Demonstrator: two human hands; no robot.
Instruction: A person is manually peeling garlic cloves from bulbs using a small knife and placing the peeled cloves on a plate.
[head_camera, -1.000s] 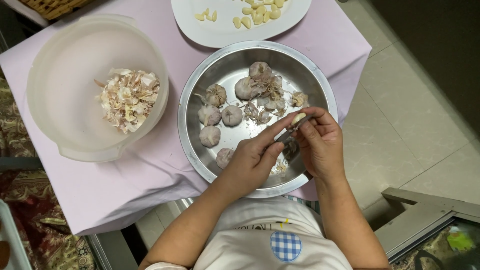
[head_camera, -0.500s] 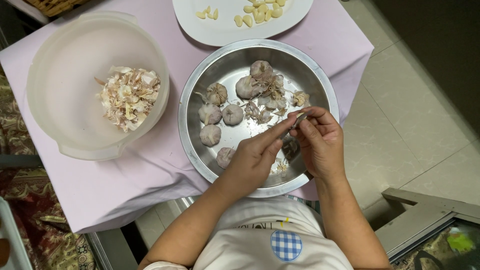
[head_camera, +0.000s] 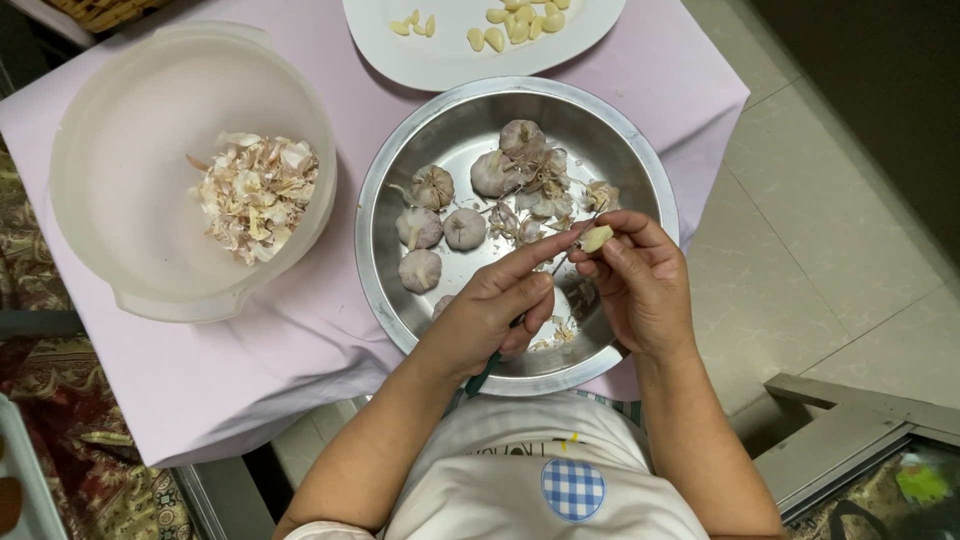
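Observation:
Over the near half of a round steel bowl (head_camera: 400, 190), my right hand (head_camera: 640, 285) pinches a pale garlic clove (head_camera: 597, 238) between thumb and fingers. My left hand (head_camera: 495, 305) grips a small knife with a green handle (head_camera: 485, 372); its blade tip meets the clove. Several whole garlic bulbs (head_camera: 445, 225) and loose papery skins lie in the bowl beyond my hands.
A translucent plastic bowl (head_camera: 100, 150) holding garlic peels (head_camera: 255, 190) stands at the left. A white plate (head_camera: 440, 60) with several peeled cloves (head_camera: 520, 20) sits at the far edge. All rest on a small table under a lilac cloth (head_camera: 250, 370). Tiled floor lies to the right.
My hands have stayed over the bowl's near side. The clove is now barer and more exposed at my right fingertips, with the knife still against it.

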